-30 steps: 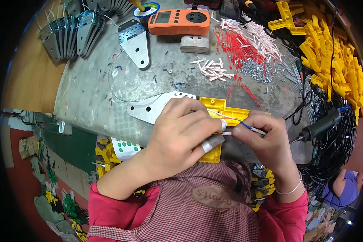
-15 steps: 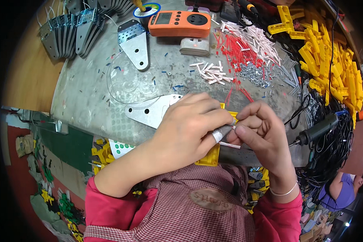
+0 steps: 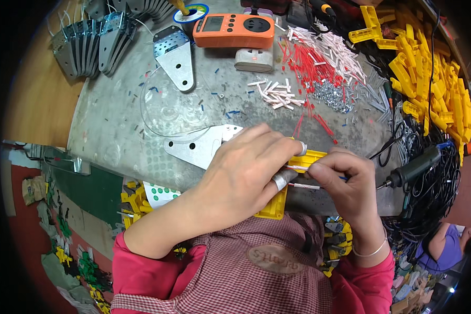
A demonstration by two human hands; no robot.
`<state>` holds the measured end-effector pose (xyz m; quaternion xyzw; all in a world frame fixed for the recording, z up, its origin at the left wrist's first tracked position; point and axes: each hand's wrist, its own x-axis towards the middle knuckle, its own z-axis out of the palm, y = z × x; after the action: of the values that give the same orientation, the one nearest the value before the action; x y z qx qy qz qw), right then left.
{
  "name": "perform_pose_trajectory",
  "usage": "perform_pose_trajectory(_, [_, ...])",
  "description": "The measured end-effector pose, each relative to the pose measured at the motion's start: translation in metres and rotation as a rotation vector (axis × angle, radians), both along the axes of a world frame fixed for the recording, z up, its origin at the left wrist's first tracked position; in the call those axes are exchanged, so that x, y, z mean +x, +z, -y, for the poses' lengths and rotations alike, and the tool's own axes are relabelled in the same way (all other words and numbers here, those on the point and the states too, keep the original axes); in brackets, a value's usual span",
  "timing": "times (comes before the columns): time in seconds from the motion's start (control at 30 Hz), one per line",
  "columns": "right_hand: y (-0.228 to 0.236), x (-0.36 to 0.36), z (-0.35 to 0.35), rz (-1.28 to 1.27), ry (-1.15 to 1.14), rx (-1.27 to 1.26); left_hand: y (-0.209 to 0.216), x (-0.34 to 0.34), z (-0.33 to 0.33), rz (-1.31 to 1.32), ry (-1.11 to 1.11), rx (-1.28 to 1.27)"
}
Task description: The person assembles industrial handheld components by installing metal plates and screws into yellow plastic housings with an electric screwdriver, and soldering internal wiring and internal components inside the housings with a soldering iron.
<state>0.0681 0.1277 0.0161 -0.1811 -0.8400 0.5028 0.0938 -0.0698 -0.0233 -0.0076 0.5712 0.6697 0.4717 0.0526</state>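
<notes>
My left hand (image 3: pixel 251 165) is curled over a yellow plastic housing (image 3: pixel 272 205), with silver tape round its thumb and a fingertip. Its palm hides much of the housing and part of a grey metal bracket (image 3: pixel 193 145). A thin white-sleeved wire (image 3: pixel 298 167) runs from under the left fingers to my right hand (image 3: pixel 348 180), which pinches it between thumb and forefinger. A small blue piece (image 3: pixel 343 178) shows at the right fingers. Just below, a second white sleeve (image 3: pixel 305 186) sticks out past the left thumb.
An orange meter (image 3: pixel 233 30) and a white socket block (image 3: pixel 254 60) stand at the back. White sleeves (image 3: pixel 277 94), red-wired parts (image 3: pixel 314 65) and small metal pieces (image 3: pixel 334 97) lie right of them. Yellow housings (image 3: pixel 411 68) pile at right, above a dark screwdriver-like tool (image 3: pixel 413 167). Stacked brackets (image 3: pixel 81 49) stand far left.
My right hand has drawn slightly right and turned, its fingers now closer together. The left forefinger has lifted, so more of the yellow housing and the wire between the hands shows.
</notes>
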Motion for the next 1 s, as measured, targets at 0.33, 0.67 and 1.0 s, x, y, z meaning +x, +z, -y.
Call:
perform_pose_trajectory(0.33, [-0.004,0.0,-0.014,0.116,0.447,0.234,0.04,-0.036,-0.017,-0.235,-0.486,-0.307])
perform_pose_trajectory(0.67, [0.028,-0.025,-0.166,0.097,-0.191,0.543,0.025,-0.004,-0.005,-0.632,-0.205,-0.159])
perform_pose_trajectory(1.0, [-0.024,-0.019,-0.264,0.478,-0.408,1.179,-0.012,0.008,-0.009,-0.34,0.116,-0.102])
